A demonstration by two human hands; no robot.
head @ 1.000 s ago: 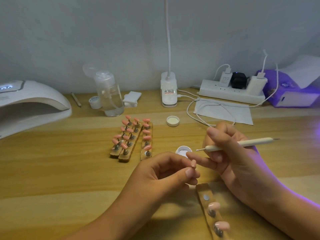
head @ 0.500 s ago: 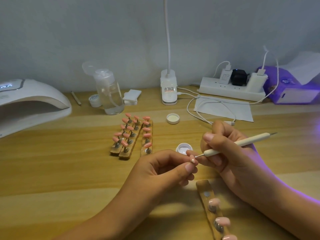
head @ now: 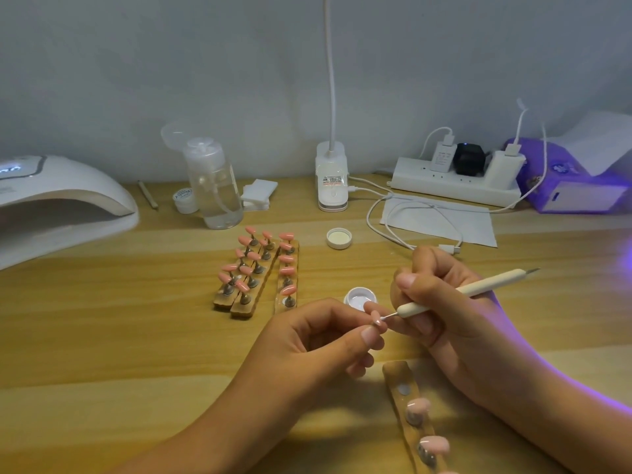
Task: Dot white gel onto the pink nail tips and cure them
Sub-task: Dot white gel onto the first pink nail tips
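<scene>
My left hand (head: 318, 340) pinches a small pink nail tip (head: 378, 319) between thumb and fingers above the table. My right hand (head: 441, 313) grips a white dotting pen (head: 468, 290) like a pencil, and its thin metal point touches the top of that tip. Just behind the fingers sits an open white gel pot (head: 359, 297). A wooden strip (head: 410, 415) with pale pink tips on metal stands lies below my right hand. Three more wooden strips (head: 258, 271) carrying several pink tips stand at mid-table. The white curing lamp (head: 58, 203) is at the far left.
The pot's lid (head: 339, 238) lies behind the pot. A clear pump bottle (head: 213, 186), a small jar (head: 184, 199), cotton pads (head: 258, 195), a desk lamp base (head: 331, 181), a power strip (head: 458, 181) with cables, a paper sheet (head: 441, 220) and a purple tissue pack (head: 574, 183) line the back.
My right hand has tilted the pen down and to the left, bringing its point from above the pot onto the tip in my left hand. The left hand barely moved.
</scene>
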